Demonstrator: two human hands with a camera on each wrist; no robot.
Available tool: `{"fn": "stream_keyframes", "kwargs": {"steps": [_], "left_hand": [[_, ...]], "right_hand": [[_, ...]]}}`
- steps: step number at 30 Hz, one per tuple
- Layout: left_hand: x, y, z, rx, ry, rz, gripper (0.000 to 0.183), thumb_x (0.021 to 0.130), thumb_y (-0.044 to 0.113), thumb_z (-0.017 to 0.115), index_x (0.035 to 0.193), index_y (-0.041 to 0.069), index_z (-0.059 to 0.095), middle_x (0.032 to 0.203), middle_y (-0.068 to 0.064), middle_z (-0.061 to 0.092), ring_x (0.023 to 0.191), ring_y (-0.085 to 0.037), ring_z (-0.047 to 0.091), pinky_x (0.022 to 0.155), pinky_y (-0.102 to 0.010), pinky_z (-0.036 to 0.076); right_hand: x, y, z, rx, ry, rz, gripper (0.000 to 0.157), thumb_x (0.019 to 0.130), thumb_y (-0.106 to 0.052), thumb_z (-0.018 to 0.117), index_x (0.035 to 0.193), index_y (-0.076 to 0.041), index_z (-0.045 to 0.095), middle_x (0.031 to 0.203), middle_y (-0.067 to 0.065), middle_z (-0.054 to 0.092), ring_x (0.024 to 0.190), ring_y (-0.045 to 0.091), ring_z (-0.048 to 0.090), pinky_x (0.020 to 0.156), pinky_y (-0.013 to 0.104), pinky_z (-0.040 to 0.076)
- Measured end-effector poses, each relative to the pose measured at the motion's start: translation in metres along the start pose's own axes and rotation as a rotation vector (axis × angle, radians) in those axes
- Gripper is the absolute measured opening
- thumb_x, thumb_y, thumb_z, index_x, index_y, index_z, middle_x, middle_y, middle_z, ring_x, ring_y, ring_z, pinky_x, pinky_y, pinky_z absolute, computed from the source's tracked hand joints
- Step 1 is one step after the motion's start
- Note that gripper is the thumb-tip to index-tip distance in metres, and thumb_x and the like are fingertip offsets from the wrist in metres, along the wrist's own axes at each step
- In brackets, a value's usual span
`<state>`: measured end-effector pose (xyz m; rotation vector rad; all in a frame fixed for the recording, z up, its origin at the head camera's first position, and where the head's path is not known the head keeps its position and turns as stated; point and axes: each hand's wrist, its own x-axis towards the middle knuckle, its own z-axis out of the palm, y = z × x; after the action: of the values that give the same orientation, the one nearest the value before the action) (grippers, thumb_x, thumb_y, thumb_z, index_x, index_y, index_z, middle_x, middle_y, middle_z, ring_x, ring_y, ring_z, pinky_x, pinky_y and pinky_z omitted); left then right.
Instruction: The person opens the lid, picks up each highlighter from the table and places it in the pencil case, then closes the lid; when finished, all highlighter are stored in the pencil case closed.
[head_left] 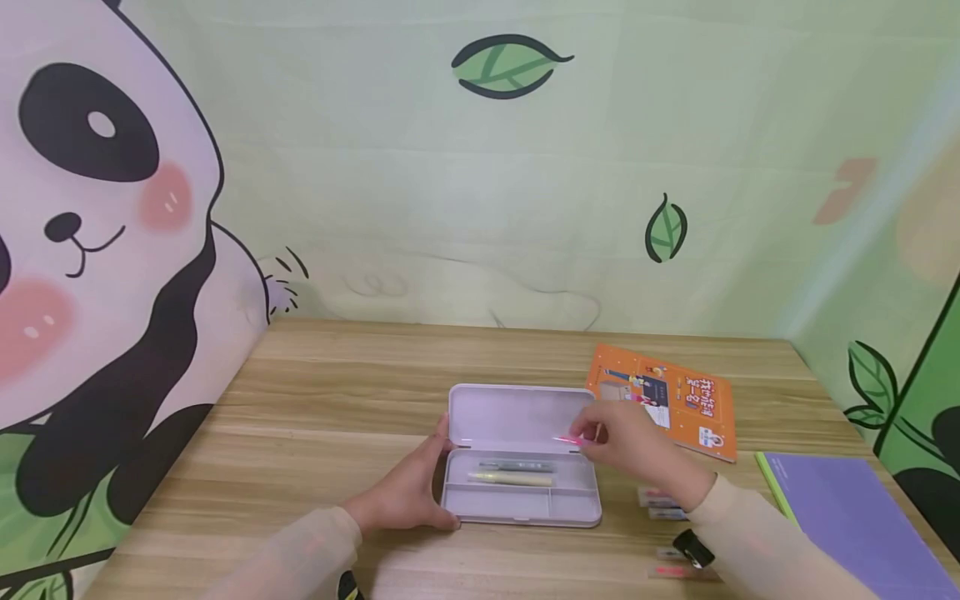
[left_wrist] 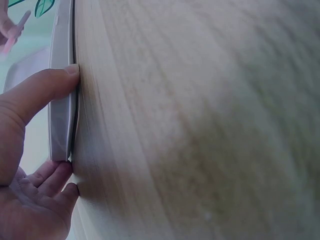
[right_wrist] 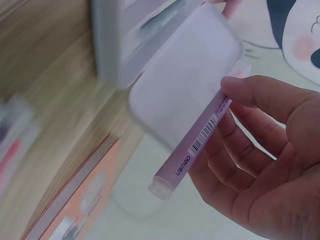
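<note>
A white pencil case [head_left: 573, 502] lies with its lid [head_left: 495, 414] raised, and a grey pen [head_left: 517, 467] and a yellow highlighter [head_left: 516, 479] sit in its upper compartment. At its left side my left hand [head_left: 405, 487] holds the case, thumb at the front corner and fingers near the hinge; the left wrist view shows the thumb [left_wrist: 55, 85] on the case wall. My right hand [head_left: 626, 442] pinches a pink highlighter [right_wrist: 197, 142] between thumb and fingers, in front of the lid's right part. A barcode and lettering show on its barrel in the right wrist view.
Several more pens [head_left: 660, 514] lie on the wooden table right of the case, partly under my right forearm. Behind them is an orange book [head_left: 697, 400]. A purple notebook [head_left: 855, 508] rests at the table's right edge. A panda-print cloth [head_left: 375, 167] stands behind.
</note>
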<state>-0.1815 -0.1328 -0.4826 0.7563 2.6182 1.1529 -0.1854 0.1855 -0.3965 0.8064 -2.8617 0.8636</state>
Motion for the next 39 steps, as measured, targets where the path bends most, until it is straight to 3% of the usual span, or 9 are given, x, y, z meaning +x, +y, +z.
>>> {"fn": "stream_keyframes", "kwargs": {"steps": [8, 16, 24, 31, 39], "left_hand": [[0.000, 0.000, 0.000, -0.006, -0.003, -0.009, 0.137, 0.055, 0.015, 0.091, 0.153, -0.004, -0.003, 0.132, -0.015, 0.051, 0.123, -0.024, 0.046, 0.112, -0.049, 0.030], [-0.001, -0.002, 0.000, -0.014, 0.002, 0.000, 0.137, 0.055, 0.015, 0.091, 0.153, -0.003, -0.003, 0.131, -0.013, 0.051, 0.122, -0.023, 0.047, 0.111, -0.049, 0.031], [-0.001, -0.002, 0.000, -0.023, 0.003, 0.011, 0.137, 0.055, 0.017, 0.091, 0.153, -0.002, -0.002, 0.133, -0.013, 0.051, 0.124, -0.023, 0.046, 0.111, -0.048, 0.031], [0.000, -0.003, 0.001, -0.021, 0.005, 0.022, 0.137, 0.055, 0.016, 0.091, 0.154, -0.001, -0.003, 0.132, -0.013, 0.052, 0.122, -0.024, 0.047, 0.111, -0.049, 0.032], [-0.001, -0.002, 0.000, -0.020, 0.009, 0.018, 0.137, 0.055, 0.014, 0.091, 0.153, -0.002, -0.003, 0.132, -0.014, 0.052, 0.122, -0.025, 0.047, 0.110, -0.051, 0.032]], "right_hand": [[0.026, -0.024, 0.023, -0.001, -0.040, -0.067, 0.011, 0.075, 0.000, 0.074, 0.082, -0.008, 0.070, 0.071, -0.002, 0.061, 0.067, 0.014, 0.055, 0.059, 0.019, 0.044], [0.045, -0.037, 0.055, -0.042, -0.071, -0.129, 0.009, 0.072, -0.002, 0.075, 0.077, -0.008, 0.070, 0.066, -0.001, 0.061, 0.063, 0.007, 0.050, 0.060, 0.019, 0.042], [0.052, -0.041, 0.079, -0.030, -0.106, -0.085, 0.009, 0.072, -0.001, 0.076, 0.075, -0.007, 0.070, 0.066, 0.000, 0.059, 0.064, 0.008, 0.045, 0.059, 0.021, 0.039], [0.051, -0.041, 0.083, -0.023, -0.103, -0.082, 0.011, 0.069, 0.001, 0.076, 0.075, -0.005, 0.069, 0.069, 0.003, 0.059, 0.066, 0.009, 0.046, 0.060, 0.023, 0.040], [0.044, -0.035, 0.070, 0.012, -0.094, -0.027, 0.014, 0.072, -0.003, 0.078, 0.084, -0.005, 0.072, 0.079, 0.004, 0.064, 0.075, 0.017, 0.055, 0.067, 0.027, 0.044]]}}
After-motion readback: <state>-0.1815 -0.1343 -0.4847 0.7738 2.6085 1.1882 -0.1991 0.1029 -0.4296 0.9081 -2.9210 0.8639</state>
